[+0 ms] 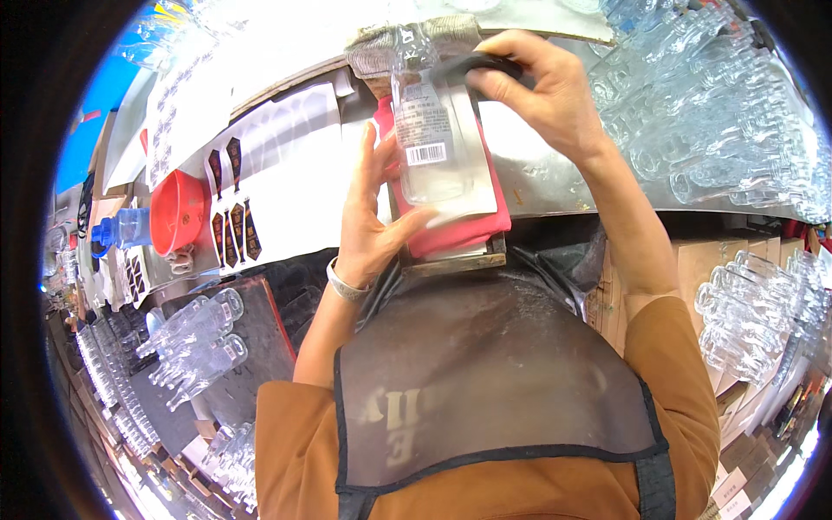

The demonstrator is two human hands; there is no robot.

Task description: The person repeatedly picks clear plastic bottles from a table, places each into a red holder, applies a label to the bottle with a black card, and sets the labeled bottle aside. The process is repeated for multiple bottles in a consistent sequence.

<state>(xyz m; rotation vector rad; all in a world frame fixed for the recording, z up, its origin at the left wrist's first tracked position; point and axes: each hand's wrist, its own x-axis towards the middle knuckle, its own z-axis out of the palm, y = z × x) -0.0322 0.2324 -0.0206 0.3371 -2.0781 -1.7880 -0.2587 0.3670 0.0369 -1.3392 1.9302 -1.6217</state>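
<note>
A clear glass bottle (424,178) lies with its neck pointing away from me. It bears a printed transparent label with a barcode (426,153). Under it are a white sheet (485,192) and a red cloth (446,236) on a small wooden stand. My left hand (371,227) is open at the bottle's left side, fingers stretched and thumb near its base; whether it touches the glass I cannot tell. Pinched between my right hand's (550,91) thumb and fingers is a dark, flat, curved object (481,66), held over the bottle's shoulder; its kind is unclear.
A folded grey cloth (368,50) lies beyond the bottle. Left of it are sheets with dark tie-shaped labels (234,230), a red bowl (180,212) and a blue-capped jug (130,228). Many glass bottles (711,113) cover the right of the table; more (750,316) stand lower right.
</note>
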